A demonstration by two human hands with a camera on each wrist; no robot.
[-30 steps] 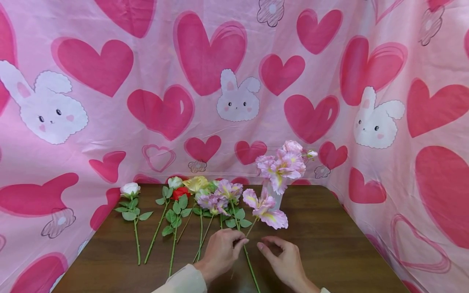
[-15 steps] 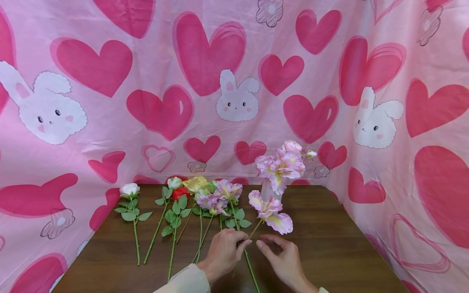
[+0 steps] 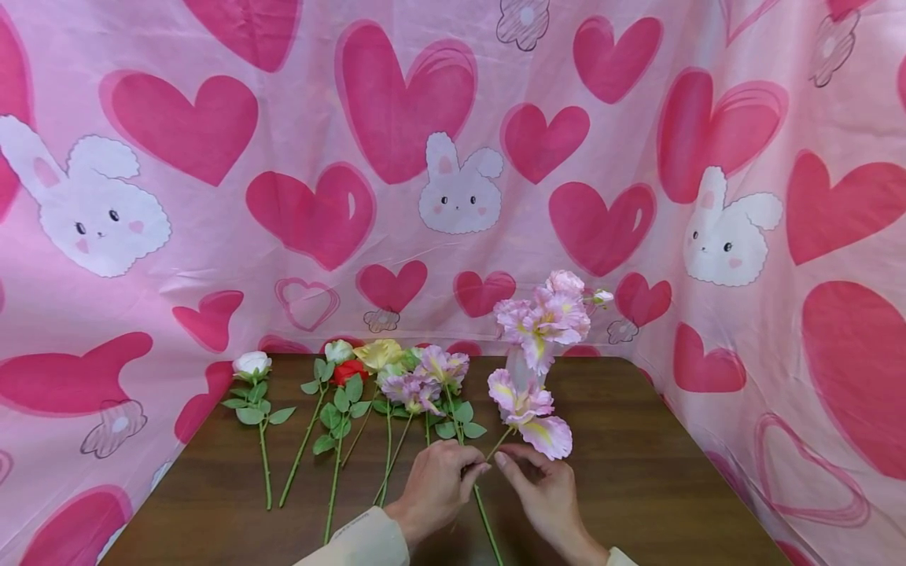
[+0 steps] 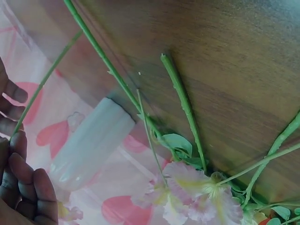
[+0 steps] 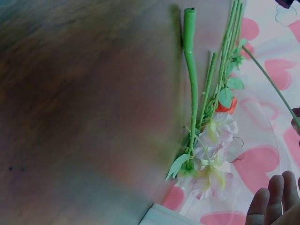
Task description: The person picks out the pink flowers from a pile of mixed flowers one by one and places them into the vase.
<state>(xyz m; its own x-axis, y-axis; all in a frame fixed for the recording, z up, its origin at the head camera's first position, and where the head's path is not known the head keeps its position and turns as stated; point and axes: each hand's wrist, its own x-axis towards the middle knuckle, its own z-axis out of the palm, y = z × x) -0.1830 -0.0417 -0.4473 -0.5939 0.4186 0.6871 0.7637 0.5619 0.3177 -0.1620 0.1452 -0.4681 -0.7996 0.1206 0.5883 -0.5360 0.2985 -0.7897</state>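
My left hand (image 3: 435,479) pinches the thin stem of a pink-and-yellow iris (image 3: 529,409), its bloom tilted to the upper right. In the left wrist view, the fingertips of the left hand (image 4: 26,187) hold this stem (image 4: 51,70). Close by on the right, my right hand (image 3: 541,491) has its thumb and forefinger near the stem; contact is unclear. Several fingers of the right hand (image 5: 274,201) look extended in the right wrist view. Behind the iris stands a pale vase (image 4: 93,145), holding pink flowers (image 3: 545,318).
Several flowers lie on the brown table (image 3: 623,440): a white rose (image 3: 252,365) at far left, a red rose (image 3: 348,373), a yellow flower (image 3: 378,355) and pink irises (image 3: 414,391). One thick green stem (image 3: 487,523) lies beneath the hands. A heart-patterned cloth (image 3: 453,259) surrounds the table.
The left hand has shifted slightly right, taking the iris with it, and the bloom has moved right and down. The right hand's fingertips have come closer to the stem.
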